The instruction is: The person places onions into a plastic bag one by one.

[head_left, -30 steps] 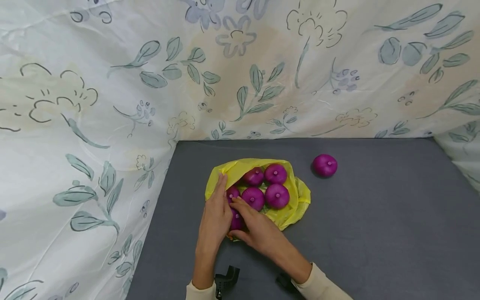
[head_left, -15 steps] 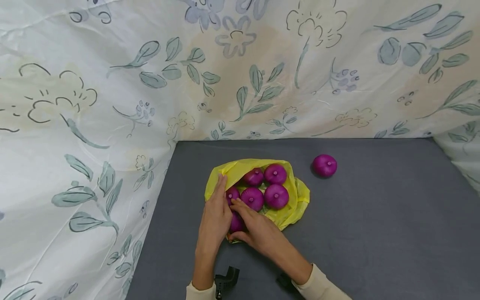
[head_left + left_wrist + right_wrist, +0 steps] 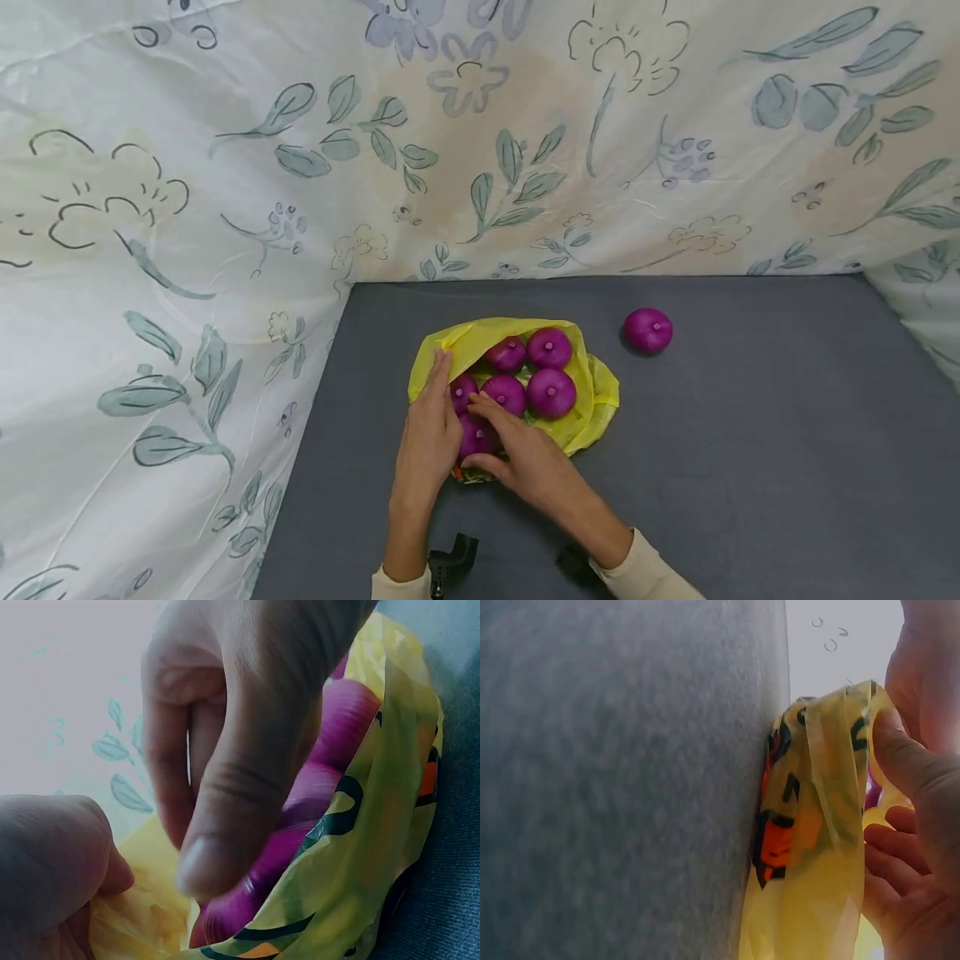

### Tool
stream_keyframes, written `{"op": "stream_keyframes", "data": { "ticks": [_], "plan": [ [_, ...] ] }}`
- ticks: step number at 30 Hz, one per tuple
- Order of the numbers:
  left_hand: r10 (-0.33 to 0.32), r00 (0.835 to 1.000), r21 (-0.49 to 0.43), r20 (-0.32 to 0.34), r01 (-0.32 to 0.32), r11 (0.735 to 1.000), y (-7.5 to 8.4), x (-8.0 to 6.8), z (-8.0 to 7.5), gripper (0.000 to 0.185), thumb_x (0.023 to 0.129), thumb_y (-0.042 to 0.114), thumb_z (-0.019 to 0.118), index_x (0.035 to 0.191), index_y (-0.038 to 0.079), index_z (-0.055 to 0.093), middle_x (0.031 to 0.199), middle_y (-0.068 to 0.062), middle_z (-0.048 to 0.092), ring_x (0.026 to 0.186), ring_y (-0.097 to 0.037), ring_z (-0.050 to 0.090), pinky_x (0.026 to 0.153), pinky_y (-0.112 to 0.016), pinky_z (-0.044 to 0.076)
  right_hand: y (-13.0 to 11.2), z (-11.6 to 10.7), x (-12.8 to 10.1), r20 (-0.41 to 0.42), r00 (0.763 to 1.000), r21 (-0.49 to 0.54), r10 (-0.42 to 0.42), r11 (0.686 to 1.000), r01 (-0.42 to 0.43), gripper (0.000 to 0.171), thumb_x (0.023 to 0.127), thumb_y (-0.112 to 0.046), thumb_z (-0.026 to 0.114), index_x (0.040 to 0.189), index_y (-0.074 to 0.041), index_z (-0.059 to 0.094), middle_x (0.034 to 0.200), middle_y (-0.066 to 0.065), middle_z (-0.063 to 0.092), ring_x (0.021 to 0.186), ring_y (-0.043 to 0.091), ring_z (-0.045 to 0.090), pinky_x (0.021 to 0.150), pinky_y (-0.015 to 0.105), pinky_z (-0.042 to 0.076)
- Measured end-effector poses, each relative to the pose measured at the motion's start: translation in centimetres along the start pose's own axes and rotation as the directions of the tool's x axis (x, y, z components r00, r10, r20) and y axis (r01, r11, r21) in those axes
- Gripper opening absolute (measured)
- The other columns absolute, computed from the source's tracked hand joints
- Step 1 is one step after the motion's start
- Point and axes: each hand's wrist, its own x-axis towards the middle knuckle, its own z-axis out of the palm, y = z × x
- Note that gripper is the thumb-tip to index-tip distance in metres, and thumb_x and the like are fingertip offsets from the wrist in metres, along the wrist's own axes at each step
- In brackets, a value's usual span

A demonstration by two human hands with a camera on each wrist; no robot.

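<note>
A yellow plastic bag (image 3: 592, 400) lies open on the grey table (image 3: 750, 433) with several purple onions (image 3: 550, 392) in it. My left hand (image 3: 433, 417) lies along the bag's left edge; in the left wrist view its thumb (image 3: 225, 810) presses a purple onion (image 3: 330, 765) inside the bag (image 3: 375, 847). My right hand (image 3: 517, 454) reaches over the nearest onion (image 3: 475, 437). Its thumb (image 3: 907, 757) lies on the bag's printed near edge (image 3: 817, 825), fingers curled inside. One more purple onion (image 3: 648, 330) sits loose on the table, right of the bag.
Floral cloth (image 3: 187, 250) hangs behind the table and along its left side, and more shows at the far right (image 3: 922, 308). Black wrist mounts (image 3: 450, 554) show at both sleeves. Bare grey table surface (image 3: 615, 787) stretches to the right of the bag.
My right hand has slid slightly right and back, so more of the nearest onion shows between the hands. The left hand, the bag and the loose onion stay put.
</note>
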Motion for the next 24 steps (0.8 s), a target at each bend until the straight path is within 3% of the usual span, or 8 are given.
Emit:
{"op": "stream_keyframes", "data": {
  "ticks": [6,10,15,17,22,24],
  "plan": [
    [-0.002,1.000,0.005,0.003,0.002,1.000,0.2,-0.1,-0.1,0.059,0.111,0.002,0.048,0.167,0.012,0.035,0.172,-0.007,0.031,0.044,-0.008,0.026,0.049,-0.028,0.034,0.5,-1.0,-0.1,-0.110,0.993,0.035,-0.034,0.999,0.038,0.069,0.089,-0.028,0.087,0.149,-0.011,0.058,0.150,0.006,0.063,0.128,0.017,0.066,0.100,0.039,0.056],
    [-0.006,1.000,0.004,0.002,0.006,1.000,0.2,-0.1,-0.2,0.058,0.112,0.003,0.047,0.167,0.013,0.035,0.172,-0.006,0.031,0.044,-0.007,0.025,0.050,-0.029,0.035,0.7,-1.9,-0.1,-0.163,0.985,0.070,-0.050,0.996,0.062,0.066,0.090,-0.025,0.087,0.148,-0.012,0.058,0.149,0.005,0.064,0.135,0.018,0.062,0.103,0.039,0.054],
    [0.000,1.000,0.000,0.002,0.000,1.000,0.2,-0.3,-0.1,0.057,0.112,0.003,0.046,0.167,0.012,0.034,0.173,-0.008,0.031,0.046,-0.007,0.024,0.052,-0.029,0.035,1.5,-3.7,-0.3,-0.205,0.979,0.062,0.012,0.998,0.000,0.064,0.091,-0.028,0.086,0.148,-0.012,0.059,0.155,0.001,0.058,0.140,0.019,0.058,0.107,0.042,0.051],
    [0.002,1.000,-0.001,0.000,-0.002,1.000,0.3,-0.3,-0.1,0.057,0.112,0.003,0.046,0.167,0.012,0.034,0.173,-0.008,0.031,0.045,-0.006,0.023,0.051,-0.029,0.034,1.9,-4.6,-0.4,-0.230,0.973,0.044,0.036,0.999,-0.026,0.066,0.092,-0.028,0.085,0.149,-0.013,0.058,0.154,0.002,0.059,0.131,0.020,0.064,0.105,0.045,0.052],
    [0.005,1.000,-0.003,-0.011,-0.005,1.000,0.3,-0.5,0.0,0.057,0.112,0.003,0.046,0.167,0.012,0.035,0.172,-0.008,0.032,0.046,-0.005,0.019,0.050,-0.028,0.031,3.4,-7.4,-0.5,-0.321,0.942,0.007,0.094,0.995,-0.098,0.067,0.091,-0.025,0.087,0.150,-0.017,0.058,0.147,0.004,0.065,0.118,0.027,0.071,0.097,0.049,0.056],
    [0.007,1.000,-0.004,-0.014,-0.007,1.000,0.3,-0.5,0.0,0.057,0.112,0.003,0.046,0.167,0.012,0.035,0.172,-0.008,0.032,0.046,-0.004,0.018,0.050,-0.028,0.030,4.0,-8.4,-0.7,-0.362,0.925,0.010,0.114,0.993,-0.118,0.067,0.090,-0.020,0.088,0.150,-0.016,0.058,0.149,0.006,0.063,0.127,0.031,0.067,0.100,0.050,0.055]
  ]
}}
